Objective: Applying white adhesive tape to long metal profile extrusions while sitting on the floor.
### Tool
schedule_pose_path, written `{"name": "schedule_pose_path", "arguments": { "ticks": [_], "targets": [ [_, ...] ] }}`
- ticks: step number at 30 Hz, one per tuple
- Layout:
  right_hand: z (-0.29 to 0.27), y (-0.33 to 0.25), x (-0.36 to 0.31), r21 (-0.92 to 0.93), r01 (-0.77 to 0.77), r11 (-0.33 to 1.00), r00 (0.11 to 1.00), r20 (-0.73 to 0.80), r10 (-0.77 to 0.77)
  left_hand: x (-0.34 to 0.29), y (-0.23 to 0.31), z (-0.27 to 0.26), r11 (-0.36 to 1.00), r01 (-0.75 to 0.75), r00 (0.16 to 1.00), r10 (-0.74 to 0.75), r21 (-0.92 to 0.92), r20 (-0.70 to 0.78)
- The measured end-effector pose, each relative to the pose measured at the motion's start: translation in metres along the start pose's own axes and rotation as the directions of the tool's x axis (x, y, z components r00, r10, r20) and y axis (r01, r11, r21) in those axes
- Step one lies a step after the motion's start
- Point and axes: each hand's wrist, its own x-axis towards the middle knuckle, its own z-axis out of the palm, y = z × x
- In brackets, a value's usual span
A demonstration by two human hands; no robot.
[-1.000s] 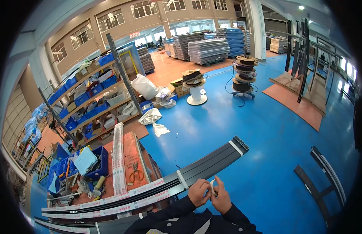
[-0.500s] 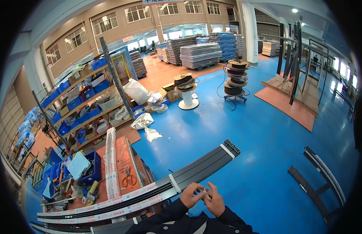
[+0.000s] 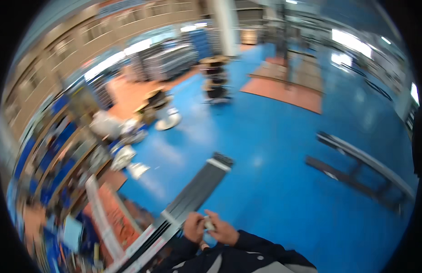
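Close to my body, my left hand [image 3: 193,226] and my right hand [image 3: 223,232] meet with bent fingers. Between their fingertips sits a small whitish piece [image 3: 208,223], pinched from both sides; blur hides what kind of thing it is. Just beyond and to the left of my hands lies a bundle of long dark grey profiles [image 3: 192,191], bound with white bands. Its near part carries printed white wrapping tape [image 3: 145,241]. The bundle's far end points out over the blue floor.
An orange-red bench [image 3: 117,218] stands left, beside shelves with blue bins [image 3: 60,141]. White sacks [image 3: 106,125] and a spool stand [image 3: 167,119] lie beyond. Stacked cable reels [image 3: 215,86] are farther off. To the right, a dark frame rack [image 3: 356,177] stands on the blue floor.
My view has swung to the right, so the bench, shelves and reels sit farther left and the picture is blurred. My hands stay together at the small whitish piece.
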Motion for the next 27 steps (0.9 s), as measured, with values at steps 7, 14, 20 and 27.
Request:
{"name": "schedule_pose_path", "arguments": {
  "ticks": [7,14,20,27],
  "targets": [
    [-0.001,-0.005,-0.006,-0.085,0.067,0.994,0.991,-0.112,-0.076,-0.010,-0.053,-0.002,0.949,0.292,0.952,-0.300,-0.121,-0.059],
    [-0.009,-0.002,-0.005,-0.304,0.236,0.923,0.957,-0.091,-0.275,0.000,-0.108,0.029,0.827,0.392,0.917,-0.385,-0.403,0.103],
    [-0.006,-0.014,-0.009,-0.057,0.031,0.998,0.999,0.042,-0.029,-0.004,-0.157,0.017,0.520,0.564,0.826,-0.334,-0.641,0.455],
    [-0.007,-0.022,-0.007,0.047,0.067,0.997,0.995,0.071,-0.070,-0.024,-0.118,-0.004,0.807,0.374,0.868,-0.130,-0.458,0.480]
  ]
}}
